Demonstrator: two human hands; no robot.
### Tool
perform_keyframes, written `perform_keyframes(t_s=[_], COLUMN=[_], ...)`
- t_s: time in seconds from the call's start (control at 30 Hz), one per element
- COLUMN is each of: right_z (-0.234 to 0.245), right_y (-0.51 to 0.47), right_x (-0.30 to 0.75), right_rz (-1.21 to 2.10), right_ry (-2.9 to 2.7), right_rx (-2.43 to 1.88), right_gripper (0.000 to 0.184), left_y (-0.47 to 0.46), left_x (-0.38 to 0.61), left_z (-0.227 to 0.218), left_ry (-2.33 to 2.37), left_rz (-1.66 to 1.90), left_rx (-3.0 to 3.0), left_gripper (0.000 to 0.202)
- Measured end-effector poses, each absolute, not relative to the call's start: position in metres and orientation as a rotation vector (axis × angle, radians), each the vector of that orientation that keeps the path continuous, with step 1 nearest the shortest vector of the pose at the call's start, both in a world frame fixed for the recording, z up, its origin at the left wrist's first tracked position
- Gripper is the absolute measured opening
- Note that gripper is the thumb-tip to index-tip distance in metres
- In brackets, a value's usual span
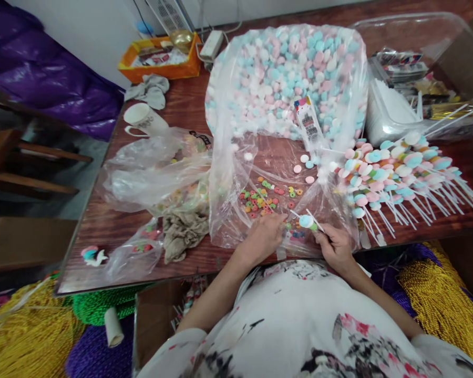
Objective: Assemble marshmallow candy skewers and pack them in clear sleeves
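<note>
1. While the right hand (336,249) pinched a white stick (295,213) between thumb and fingers, a blue-and-white marshmallow (305,221) and a green ring (314,227) sat just ahead of that pinch.
2. Left of the grip, the left hand (264,236) was over clear plastic (230,226), its fingertips near loose rings (247,203); whether they pinched anything could not be told.
3. As judged, good threading required a steady hold close behind the green ring, each hole met squarely and soft pieces pierced at centre.
4. Slack plastic around the grip appeared liable to snag the tip and drag the rings; it warranted flattening.
5. Loaded sticks (402,163) lay right of the grip, where a careless wrist could have disturbed them.
</note>
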State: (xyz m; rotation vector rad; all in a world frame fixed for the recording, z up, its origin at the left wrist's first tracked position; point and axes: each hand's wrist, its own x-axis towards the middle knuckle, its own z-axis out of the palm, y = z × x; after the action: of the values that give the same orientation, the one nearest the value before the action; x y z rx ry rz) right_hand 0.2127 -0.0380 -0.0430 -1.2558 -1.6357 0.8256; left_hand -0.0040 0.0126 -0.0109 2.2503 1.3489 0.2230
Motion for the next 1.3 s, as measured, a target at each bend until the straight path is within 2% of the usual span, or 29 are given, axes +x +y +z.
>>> perform_keyframes(t_s=[0.27, 0.4, 0.5, 0.67, 0.77, 0.87, 0.97, 1.07, 1.3], right_z=[-0.045, -0.045, -0.044, -0.044, -0.045, -0.045, -0.047, -0.052, -0.058], right_y=[-0.038, -0.038, -0.038, -0.039, -0.039, -0.039, -0.040, -0.041, -0.042], right_x=[0.215, 0.215, 0.215, 0.215, 0.215, 0.214, 0.213, 0.212, 0.212], right_rz=[0.834, 0.827, 0.838, 0.821, 0.801, 0.788, 0.777, 0.746, 0.697], right_ry=[-1.627, -1.627, -1.623, -1.625, -1.638, -1.676, -1.772, -1.848, -1.872], right_rx=[-1.247, -1.233, -1.232, -1.242, -1.232, -1.203, -1.160, -1.134, -1.101], right_gripper=[0.016, 0.015, 0.016, 0.016, 0.016, 0.016, 0.015, 0.015, 0.016], left_y=[0.005, 0.003, 0.001, -0.005, -0.008, -0.004, 0.001, 0.002, -0.004], left_x=[-0.005, -0.003, -0.004, -0.002, 0.002, 0.005, 0.006, 0.006, -0.005], left_z=[-0.008, -0.003, -0.004, -0.014, -0.017, -0.016, -0.013, -0.013, -0.024], left_ry=[1.538, 1.605, 1.535, 1.215, 1.263, 1.246, 1.111, 1.040, 1.128], left_rz=[0.059, 0.090, 0.257, 0.659, 0.934, 1.142, 1.198, 1.266, 1.365], left_rx=[2.330, 2.351, 2.426, 2.342, 1.936, 1.334, 0.988, 0.895, 1.196], left_gripper=[0.029, 0.017, 0.009, 0.013, 0.009, 0.021, 0.023, 0.019, 0.013])
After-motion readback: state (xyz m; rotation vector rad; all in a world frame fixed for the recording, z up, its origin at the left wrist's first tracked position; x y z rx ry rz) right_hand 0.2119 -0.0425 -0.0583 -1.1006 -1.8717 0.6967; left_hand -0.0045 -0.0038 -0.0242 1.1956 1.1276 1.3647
